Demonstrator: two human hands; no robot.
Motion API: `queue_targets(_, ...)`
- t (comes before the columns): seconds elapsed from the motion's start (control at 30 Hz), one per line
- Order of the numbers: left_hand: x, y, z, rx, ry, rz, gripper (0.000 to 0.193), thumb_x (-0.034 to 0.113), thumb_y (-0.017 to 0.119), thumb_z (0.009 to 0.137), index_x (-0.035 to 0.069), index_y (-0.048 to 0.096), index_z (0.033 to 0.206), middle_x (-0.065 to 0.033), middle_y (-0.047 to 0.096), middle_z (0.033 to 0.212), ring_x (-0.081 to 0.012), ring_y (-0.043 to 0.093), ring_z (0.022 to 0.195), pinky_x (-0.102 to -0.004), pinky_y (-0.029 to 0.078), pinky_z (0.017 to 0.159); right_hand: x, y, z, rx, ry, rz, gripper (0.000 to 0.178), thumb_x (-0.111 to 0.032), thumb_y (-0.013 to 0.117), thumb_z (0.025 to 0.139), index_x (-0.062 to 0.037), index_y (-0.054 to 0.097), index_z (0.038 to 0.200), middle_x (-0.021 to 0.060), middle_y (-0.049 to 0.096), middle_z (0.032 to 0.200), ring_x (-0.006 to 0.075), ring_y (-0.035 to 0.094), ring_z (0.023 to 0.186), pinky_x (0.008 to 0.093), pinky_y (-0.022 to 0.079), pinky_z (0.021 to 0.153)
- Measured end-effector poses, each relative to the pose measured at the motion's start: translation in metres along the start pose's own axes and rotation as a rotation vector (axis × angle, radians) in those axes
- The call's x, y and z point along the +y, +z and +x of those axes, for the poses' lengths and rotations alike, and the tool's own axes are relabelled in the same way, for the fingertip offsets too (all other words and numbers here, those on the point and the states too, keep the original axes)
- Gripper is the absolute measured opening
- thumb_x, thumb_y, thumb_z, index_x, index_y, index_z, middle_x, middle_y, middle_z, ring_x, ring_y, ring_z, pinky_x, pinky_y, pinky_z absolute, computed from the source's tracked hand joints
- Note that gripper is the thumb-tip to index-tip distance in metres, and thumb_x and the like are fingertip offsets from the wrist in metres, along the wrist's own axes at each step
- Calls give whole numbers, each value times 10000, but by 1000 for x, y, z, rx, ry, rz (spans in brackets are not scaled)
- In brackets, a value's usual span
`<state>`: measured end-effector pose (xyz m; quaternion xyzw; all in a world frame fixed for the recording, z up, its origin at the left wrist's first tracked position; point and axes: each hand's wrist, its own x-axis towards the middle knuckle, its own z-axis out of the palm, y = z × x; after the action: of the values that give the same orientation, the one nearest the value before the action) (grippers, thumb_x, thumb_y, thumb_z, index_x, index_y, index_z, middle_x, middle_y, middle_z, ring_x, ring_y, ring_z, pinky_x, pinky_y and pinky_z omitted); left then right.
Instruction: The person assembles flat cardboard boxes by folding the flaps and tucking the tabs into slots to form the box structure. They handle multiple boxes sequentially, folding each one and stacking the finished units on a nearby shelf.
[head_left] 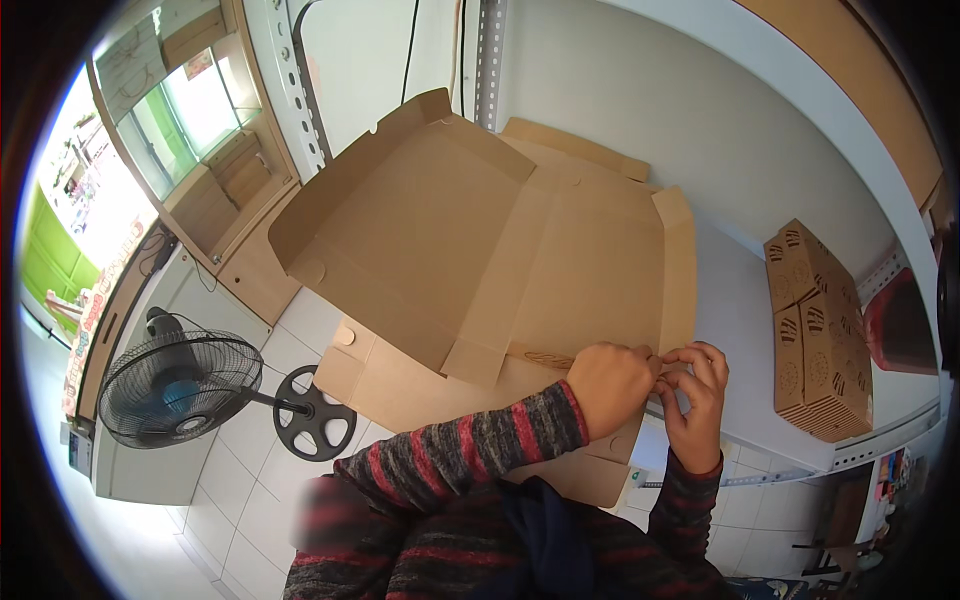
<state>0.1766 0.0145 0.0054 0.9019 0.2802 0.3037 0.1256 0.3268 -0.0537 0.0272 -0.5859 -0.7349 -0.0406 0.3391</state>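
Observation:
An unfolded brown cardboard box (590, 250) lies spread out in front of me, its far and left flaps standing up. At its near right corner my left hand (612, 388) is closed, with the knuckles upward. Right beside it my right hand (694, 400) has bent fingers, pinching at the same corner flap. The fingertips of both hands nearly meet, and they hide the exact bit of cardboard between them. Under this box another flat cardboard sheet (385, 375) shows, reaching toward my body.
A stack of printed folded cardboard boxes (822, 340) stands on the grey shelf (735, 300) at the right. At the left are a black standing fan (185, 385) and a glass-fronted wooden cabinet (235, 170). A perforated metal post (490, 65) rises behind the box.

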Motion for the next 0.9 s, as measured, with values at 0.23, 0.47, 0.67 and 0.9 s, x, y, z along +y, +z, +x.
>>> queue_targets(0.23, -19, 0, 15, -173, -33, -49, 180, 212, 631, 838, 47, 651, 909, -98, 659, 899, -275, 665, 806, -388, 523, 694, 12, 6, 8, -55, 79, 81, 66, -24, 703, 730, -41, 644, 756, 69, 602, 1062, 307, 478, 1116, 439, 312, 994)
queue_targets(0.47, -7, -81, -41, 44, 20, -117, 493, 135, 741, 753, 62, 552, 1203, -146, 545, 1248, -321, 494, 1214, -461, 375, 1034, 5, -13, -2, -23, 40, -82, 184, -92, 758, 700, -54, 670, 857, 82, 595, 1118, 323, 510, 1146, 489, 294, 1049)
queue_targets(0.67, -27, -137, -120, 465, -302, -91, 303, -91, 630, 702, 11, 634, 986, -165, 605, 1136, -316, 566, 1125, -437, 439, 962, -32, -7, -1, 218, -26, 134, 246, -72, 778, 683, -14, 672, 897, 140, 591, 1150, 349, 562, 1131, 464, 459, 926)
queue_targets(0.9, -62, -150, -164, 794, -424, 418, 267, -122, 518, 693, 6, 641, 894, -160, 583, 1144, -332, 545, 1154, -440, 411, 1001, -64, 30, 14, -102, -240, 208, 428, -22, 730, 751, -8, 612, 1162, 159, 607, 1169, 290, 676, 849, 334, 550, 687)
